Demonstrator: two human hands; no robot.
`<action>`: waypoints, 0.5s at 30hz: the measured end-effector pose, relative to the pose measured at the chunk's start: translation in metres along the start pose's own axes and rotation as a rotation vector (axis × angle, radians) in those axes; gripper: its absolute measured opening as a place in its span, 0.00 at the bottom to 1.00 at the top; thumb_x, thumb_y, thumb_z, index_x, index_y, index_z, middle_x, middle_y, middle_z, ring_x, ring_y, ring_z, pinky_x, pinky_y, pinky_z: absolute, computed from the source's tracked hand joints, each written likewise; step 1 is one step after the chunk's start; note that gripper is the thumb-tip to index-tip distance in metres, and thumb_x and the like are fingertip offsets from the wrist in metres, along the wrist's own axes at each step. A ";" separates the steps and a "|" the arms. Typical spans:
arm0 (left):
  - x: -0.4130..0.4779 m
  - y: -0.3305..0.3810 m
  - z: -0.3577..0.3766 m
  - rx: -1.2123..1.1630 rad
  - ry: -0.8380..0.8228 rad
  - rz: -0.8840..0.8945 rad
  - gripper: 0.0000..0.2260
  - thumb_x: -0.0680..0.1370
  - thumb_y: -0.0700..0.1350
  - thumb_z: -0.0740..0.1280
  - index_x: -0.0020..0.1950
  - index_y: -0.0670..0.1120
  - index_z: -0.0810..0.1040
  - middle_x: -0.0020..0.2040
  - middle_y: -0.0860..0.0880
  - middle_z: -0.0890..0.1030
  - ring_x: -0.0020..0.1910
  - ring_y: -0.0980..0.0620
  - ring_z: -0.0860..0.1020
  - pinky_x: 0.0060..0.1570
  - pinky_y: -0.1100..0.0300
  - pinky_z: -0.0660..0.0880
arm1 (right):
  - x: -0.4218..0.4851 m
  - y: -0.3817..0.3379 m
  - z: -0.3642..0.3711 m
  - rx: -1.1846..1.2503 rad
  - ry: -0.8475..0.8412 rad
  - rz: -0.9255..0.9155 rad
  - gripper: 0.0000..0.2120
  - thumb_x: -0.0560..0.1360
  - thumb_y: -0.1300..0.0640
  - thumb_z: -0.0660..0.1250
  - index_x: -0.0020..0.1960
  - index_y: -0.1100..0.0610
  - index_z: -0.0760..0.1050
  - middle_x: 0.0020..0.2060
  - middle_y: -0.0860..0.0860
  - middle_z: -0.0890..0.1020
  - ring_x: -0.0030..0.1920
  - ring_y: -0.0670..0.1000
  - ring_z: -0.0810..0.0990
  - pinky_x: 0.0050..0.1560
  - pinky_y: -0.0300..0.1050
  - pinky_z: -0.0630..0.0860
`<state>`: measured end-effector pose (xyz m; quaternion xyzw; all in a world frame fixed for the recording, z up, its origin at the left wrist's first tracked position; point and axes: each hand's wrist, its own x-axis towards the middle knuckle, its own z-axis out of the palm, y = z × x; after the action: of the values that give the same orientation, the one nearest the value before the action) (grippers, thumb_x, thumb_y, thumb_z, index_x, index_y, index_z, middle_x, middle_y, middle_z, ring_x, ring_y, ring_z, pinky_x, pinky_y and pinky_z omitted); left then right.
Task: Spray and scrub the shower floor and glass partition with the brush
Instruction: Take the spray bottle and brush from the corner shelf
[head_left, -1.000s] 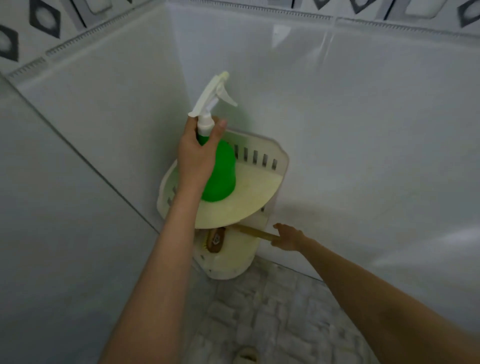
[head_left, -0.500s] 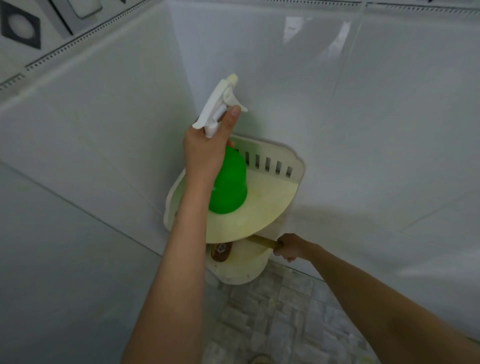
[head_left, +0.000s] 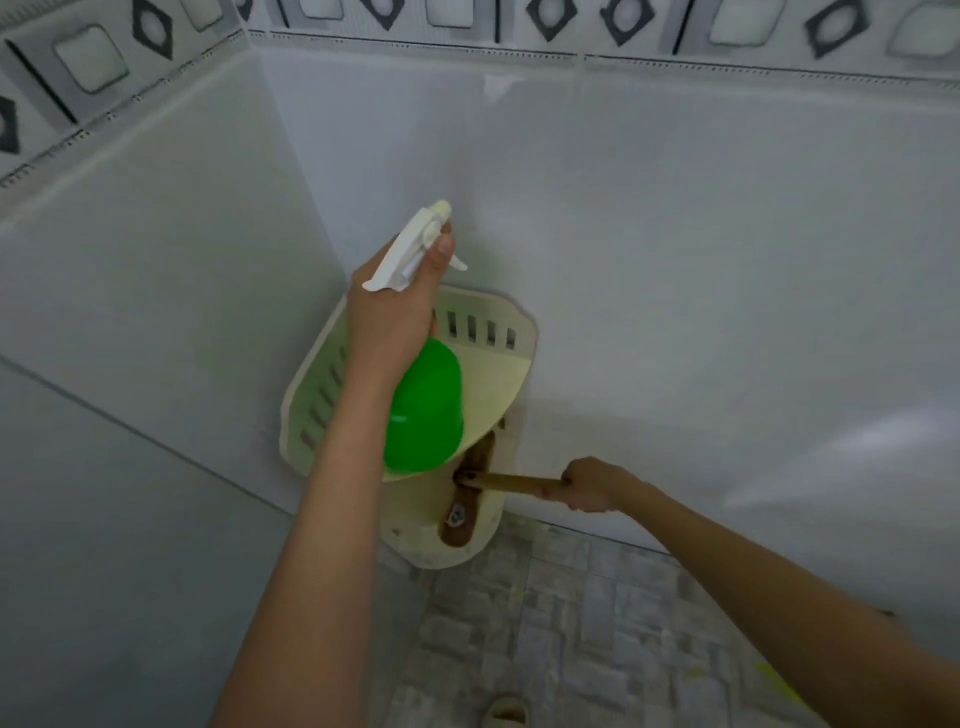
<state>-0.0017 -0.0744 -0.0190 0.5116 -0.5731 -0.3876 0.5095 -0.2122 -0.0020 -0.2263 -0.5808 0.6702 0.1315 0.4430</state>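
Dim, cool, even light falls on the white wall tiles (head_left: 675, 260), with a soft sheen at 4 o'clock and a small bright reflection near 12 o'clock. Wide-angle distortion bends the patterned border (head_left: 519, 21) toward the edges. The shower floor (head_left: 571, 623) at 6 o'clock appears soft and smeared.

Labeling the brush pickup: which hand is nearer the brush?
Right. The right hand grips the brush by its handle at the lower shelf; the left hand is higher up, holding the spray bottle at the upper shelf.

Upper shelf (head_left: 514, 384) overhangs brush (head_left: 470, 488); open floor (head_left: 571, 623) below.
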 end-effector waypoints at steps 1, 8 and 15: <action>-0.009 0.002 0.007 0.001 -0.025 -0.016 0.09 0.80 0.54 0.68 0.58 0.53 0.83 0.43 0.52 0.82 0.22 0.60 0.69 0.31 0.63 0.71 | -0.014 0.017 0.005 0.010 0.029 0.019 0.30 0.73 0.30 0.58 0.38 0.59 0.73 0.30 0.50 0.74 0.28 0.49 0.71 0.32 0.39 0.67; -0.085 0.017 0.060 -0.035 -0.299 0.051 0.04 0.81 0.52 0.67 0.50 0.62 0.79 0.50 0.48 0.84 0.23 0.58 0.71 0.30 0.64 0.72 | -0.104 0.139 0.083 0.243 0.239 0.222 0.30 0.74 0.31 0.55 0.37 0.57 0.73 0.32 0.54 0.76 0.31 0.52 0.75 0.35 0.42 0.70; -0.191 -0.022 0.158 0.069 -0.533 0.026 0.09 0.82 0.50 0.66 0.55 0.46 0.80 0.48 0.41 0.83 0.24 0.57 0.74 0.29 0.65 0.72 | -0.194 0.251 0.184 0.592 0.443 0.436 0.29 0.74 0.31 0.55 0.35 0.57 0.69 0.29 0.53 0.73 0.28 0.52 0.71 0.32 0.42 0.67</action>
<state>-0.1604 0.0969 -0.1048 0.4011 -0.7065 -0.4822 0.3280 -0.3690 0.3266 -0.2715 -0.2875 0.8651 -0.1040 0.3977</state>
